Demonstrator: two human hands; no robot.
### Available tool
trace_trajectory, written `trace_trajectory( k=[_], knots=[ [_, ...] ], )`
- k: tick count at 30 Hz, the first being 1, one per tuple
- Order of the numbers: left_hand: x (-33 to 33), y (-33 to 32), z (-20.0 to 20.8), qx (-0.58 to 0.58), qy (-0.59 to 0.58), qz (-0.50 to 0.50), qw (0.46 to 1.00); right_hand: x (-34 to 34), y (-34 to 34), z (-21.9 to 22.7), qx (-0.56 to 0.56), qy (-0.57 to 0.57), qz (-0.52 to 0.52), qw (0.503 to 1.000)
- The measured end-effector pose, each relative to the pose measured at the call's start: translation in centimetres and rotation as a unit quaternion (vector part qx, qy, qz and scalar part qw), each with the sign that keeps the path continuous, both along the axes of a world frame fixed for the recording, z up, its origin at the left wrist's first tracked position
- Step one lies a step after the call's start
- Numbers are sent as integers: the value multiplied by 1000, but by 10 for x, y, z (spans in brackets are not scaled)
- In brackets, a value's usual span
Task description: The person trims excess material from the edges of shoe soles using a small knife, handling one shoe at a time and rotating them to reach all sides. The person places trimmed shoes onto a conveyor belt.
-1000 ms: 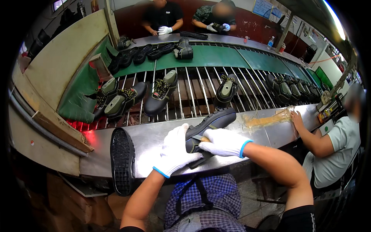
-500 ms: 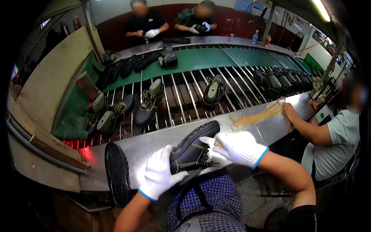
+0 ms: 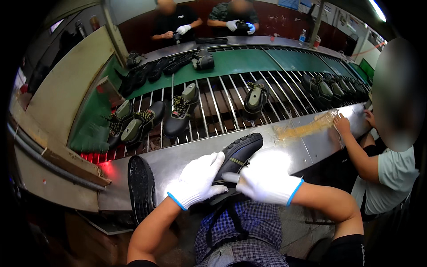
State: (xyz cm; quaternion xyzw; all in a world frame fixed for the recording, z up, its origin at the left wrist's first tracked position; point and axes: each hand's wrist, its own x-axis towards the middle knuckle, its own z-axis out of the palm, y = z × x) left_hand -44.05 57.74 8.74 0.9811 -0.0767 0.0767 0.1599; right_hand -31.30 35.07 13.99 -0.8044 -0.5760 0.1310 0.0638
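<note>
A black work shoe [image 3: 243, 150] with a chunky tread and yellow-green stitching lies tilted on its side at the near edge of the metal bench. My left hand [image 3: 198, 180], in a white knit glove with a blue cuff, clasps it from the left, thumb toward me. Over its near part is my right hand [image 3: 269, 180], gloved alike and closed around a small tool [image 3: 230, 177]. Only the tool's pale, blunt end shows, pointing left against the shoe; its exact kind is unclear. Left of my left hand, a loose black sole [image 3: 141, 189] stands with its tread toward me.
Beyond the bench [image 3: 173, 155], a roller conveyor [image 3: 222, 107] carries several shoes, with a green belt [image 3: 240, 62] behind it. A wooden panel [image 3: 80, 93] borders the left. One person [image 3: 391, 173] sits at the right; two gloved co-workers are across the line.
My right hand and the tool have moved down and left along the shoe, nearer my left hand. The whole view has shifted slightly. My left hand keeps its hold on the shoe.
</note>
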Motion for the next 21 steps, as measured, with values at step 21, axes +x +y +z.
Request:
trace_trajectory(
  k=[21],
  knots=[
    [71,-28,16,-101,100,92,986,28,-24,-72,180,511,-265,798]
  ],
)
